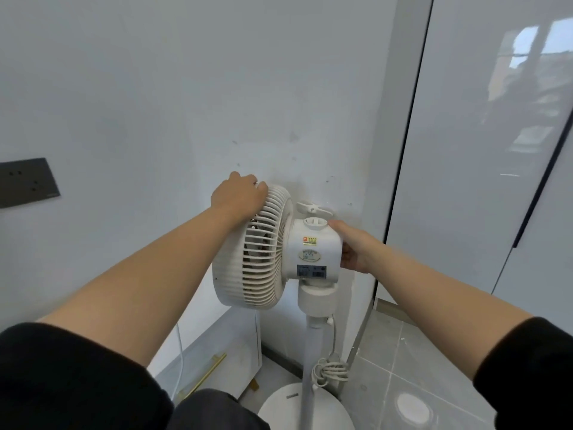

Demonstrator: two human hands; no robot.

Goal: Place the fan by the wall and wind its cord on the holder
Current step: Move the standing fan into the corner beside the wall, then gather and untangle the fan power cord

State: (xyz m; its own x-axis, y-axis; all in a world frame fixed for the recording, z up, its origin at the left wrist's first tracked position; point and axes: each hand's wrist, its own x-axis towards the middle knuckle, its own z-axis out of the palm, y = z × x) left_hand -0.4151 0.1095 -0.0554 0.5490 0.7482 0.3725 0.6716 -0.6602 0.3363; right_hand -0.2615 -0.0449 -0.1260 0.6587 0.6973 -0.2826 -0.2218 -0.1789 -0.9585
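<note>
A white pedestal fan (313,252) stands close to the white wall (186,88), its grille facing left. My left hand (238,193) grips the top rim of the round grille (254,262). My right hand (353,246) holds the back of the motor housing, thumb on top, fingers behind. The white cord (330,367) is wound in a bundle on the pole (311,361), low down, above the round base (288,408). A small white holder (313,208) is fixed on the wall just behind the fan head.
A dark socket plate (26,181) is on the wall at the left. A low white cabinet (217,352) with a brass handle stands left of the fan. Glossy wardrobe doors (480,150) fill the right side. Grey floor tiles (418,367) lie below.
</note>
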